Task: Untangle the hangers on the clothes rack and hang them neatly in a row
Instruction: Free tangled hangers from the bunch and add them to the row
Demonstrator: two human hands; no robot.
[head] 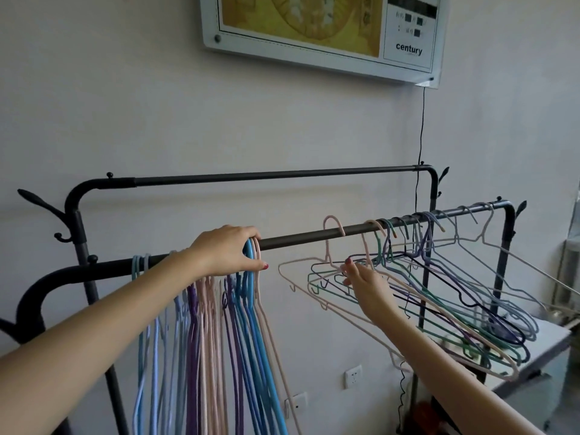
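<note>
A black clothes rack's front rail (301, 240) runs from lower left to upper right. A tidy bunch of blue, purple and pink hangers (213, 324) hangs on its left part. My left hand (229, 251) grips the rail over the hooks of the rightmost blue and pink hangers there. On the right part, a tangled cluster of pink, green, purple and grey hangers (439, 293) hangs askew. My right hand (361, 281) reaches into that cluster and pinches the wires below a pink hanger (332, 233) whose hook sits alone on the rail.
The rack's back rail (276, 174) is bare and stands near the white wall. A framed board (323, 29) hangs above, with a black cord (420, 130) running down. A grey table (546, 346) stands at the right. Wall sockets (353, 376) sit low.
</note>
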